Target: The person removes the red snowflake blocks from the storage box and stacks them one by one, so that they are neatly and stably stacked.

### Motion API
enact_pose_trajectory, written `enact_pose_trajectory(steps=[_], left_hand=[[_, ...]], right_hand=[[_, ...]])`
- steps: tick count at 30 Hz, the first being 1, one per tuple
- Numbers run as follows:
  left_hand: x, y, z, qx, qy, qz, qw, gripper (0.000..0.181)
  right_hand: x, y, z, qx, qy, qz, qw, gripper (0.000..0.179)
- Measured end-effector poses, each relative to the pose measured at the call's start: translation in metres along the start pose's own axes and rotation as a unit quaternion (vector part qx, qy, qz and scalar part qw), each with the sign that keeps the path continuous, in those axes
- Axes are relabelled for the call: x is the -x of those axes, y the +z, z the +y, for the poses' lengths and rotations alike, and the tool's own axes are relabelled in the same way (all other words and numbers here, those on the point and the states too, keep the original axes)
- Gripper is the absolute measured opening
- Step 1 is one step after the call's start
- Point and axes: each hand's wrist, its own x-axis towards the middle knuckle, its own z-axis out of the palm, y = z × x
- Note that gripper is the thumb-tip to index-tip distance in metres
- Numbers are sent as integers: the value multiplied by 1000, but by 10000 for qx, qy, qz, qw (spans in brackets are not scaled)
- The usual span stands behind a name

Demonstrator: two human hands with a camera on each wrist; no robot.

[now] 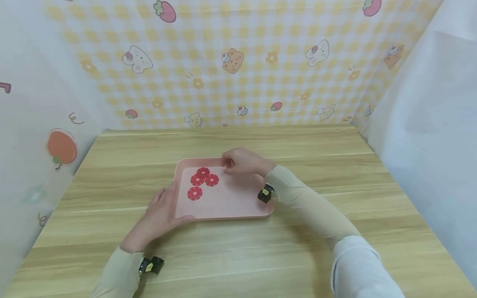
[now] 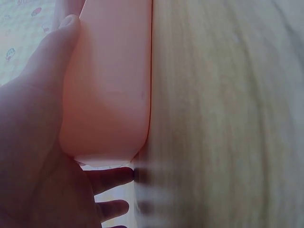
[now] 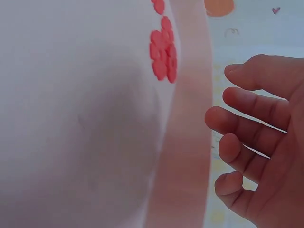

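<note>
A shallow pink tray (image 1: 231, 203) lies on the table. Several flat red flower-shaped pieces with pale centres (image 1: 195, 193) sit in its left half, most of them clustered near the far side and one apart, closer to the front. My left hand (image 1: 162, 209) rests against the tray's near left corner, its thumb along the front rim and its fairly straight fingers beside the left wall (image 2: 109, 85). Above the tray's far edge is my right hand (image 1: 244, 161). Its fingers (image 3: 223, 121) are loosely bent and hold nothing, to the right of the red cluster (image 3: 163, 52).
The wood-grain table (image 1: 238, 256) extends around the tray on all sides. A yellow checked cloth with cartoon prints (image 1: 253, 70) hangs behind it, with pale sheets at left and right. Dark camera mounts (image 1: 265, 193) are strapped to both wrists.
</note>
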Motion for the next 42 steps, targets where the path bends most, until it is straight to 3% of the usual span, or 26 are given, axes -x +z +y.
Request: enact_pose_trajectory(steps=[9,13,19,25,37,42], left_hand=[[0,1,-1,-40,-162,-71,9998,125],[0,0,0,-80,-224,-84,9997,126],[1,-1,2,-81,-256,-58,9996,124],[3,-2,3,-100,-372,-145,9992,123],[5,2,2,53,-228,-58,9997,121],[5,1,2,9,-251,-5,9997,123]], right_hand=[[-19,21,-8,-470,428,-460,9969,34],[-24,32,-9,-437,559,-470,9964,39],[-30,43,-14,231,418,-402,9981,26],[-32,52,-16,989,246,-330,9942,30],[-30,55,-20,900,218,-527,9943,29],[-30,50,-18,600,201,-506,9967,32]])
